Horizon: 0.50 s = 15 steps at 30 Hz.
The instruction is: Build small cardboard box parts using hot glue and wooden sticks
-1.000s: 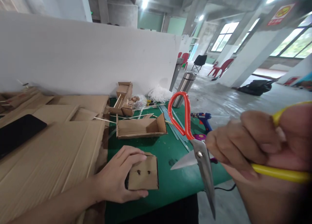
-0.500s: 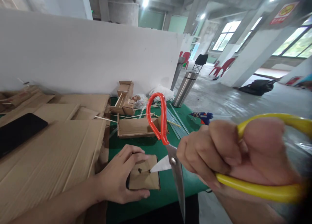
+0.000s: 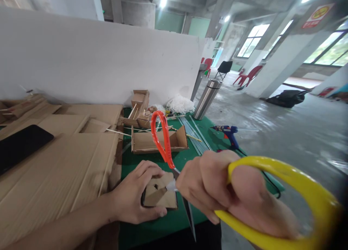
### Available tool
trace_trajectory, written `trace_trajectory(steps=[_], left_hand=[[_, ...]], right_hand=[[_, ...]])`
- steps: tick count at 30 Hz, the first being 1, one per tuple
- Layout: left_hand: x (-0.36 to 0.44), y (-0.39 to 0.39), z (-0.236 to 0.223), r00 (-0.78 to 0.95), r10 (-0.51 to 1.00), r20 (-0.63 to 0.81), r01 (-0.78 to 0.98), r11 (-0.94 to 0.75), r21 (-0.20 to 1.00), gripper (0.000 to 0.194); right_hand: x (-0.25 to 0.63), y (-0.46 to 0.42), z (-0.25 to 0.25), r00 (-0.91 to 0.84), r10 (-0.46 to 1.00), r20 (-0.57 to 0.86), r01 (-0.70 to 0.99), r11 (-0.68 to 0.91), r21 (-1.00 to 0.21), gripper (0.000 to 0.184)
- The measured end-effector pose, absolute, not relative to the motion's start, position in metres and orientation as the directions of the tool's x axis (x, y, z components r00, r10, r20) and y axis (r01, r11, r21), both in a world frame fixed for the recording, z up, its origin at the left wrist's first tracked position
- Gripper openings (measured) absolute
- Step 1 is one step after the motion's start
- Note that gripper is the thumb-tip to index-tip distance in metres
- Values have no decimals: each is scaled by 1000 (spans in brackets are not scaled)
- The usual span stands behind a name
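My left hand (image 3: 138, 195) is wrapped round a small cardboard box (image 3: 163, 200), holding it on the green tabletop (image 3: 149, 232). Its upper face has a dark hole (image 3: 156, 186) in it. In my right hand (image 3: 209, 184) is a pair of spread scissors, with one red handle loop (image 3: 166, 148) and one yellow loop (image 3: 261, 163). My fingers close round the blade and the yellow loop. The tip of one blade (image 3: 171, 185) meets the box top to the right of the hole. The other blade points down toward the table's near edge.
Behind the box lies an open cardboard tray (image 3: 146, 143). Clear sticks (image 3: 187, 134), a steel flask (image 3: 208, 99) and a blue glue gun (image 3: 230, 132) are farther right. Large cardboard sheets (image 3: 67, 159) and a black phone (image 3: 25, 146) cover the left. A white partition (image 3: 108, 61) stands behind.
My right hand and the scissors have moved left and slightly down. The blade has sunk farther into the box top, so less of it shows. My left hand has hardly moved.
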<state>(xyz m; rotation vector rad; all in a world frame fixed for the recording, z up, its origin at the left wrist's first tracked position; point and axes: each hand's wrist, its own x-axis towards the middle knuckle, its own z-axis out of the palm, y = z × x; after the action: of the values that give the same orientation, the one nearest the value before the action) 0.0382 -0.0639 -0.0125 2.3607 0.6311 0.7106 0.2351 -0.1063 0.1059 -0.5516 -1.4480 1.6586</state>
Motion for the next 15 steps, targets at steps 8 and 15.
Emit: trace_trajectory(steps=[8,15], left_hand=[[37,-62,-8,745,591,309,246,-675,696,62],[36,-63,-9,738,602,305,267,-675,687,59]], right_hand=[[239,-80,91,-653,662,368,-480,14,-877,63],[230,-84,93,-649,697,306,-427,0,-904,68]])
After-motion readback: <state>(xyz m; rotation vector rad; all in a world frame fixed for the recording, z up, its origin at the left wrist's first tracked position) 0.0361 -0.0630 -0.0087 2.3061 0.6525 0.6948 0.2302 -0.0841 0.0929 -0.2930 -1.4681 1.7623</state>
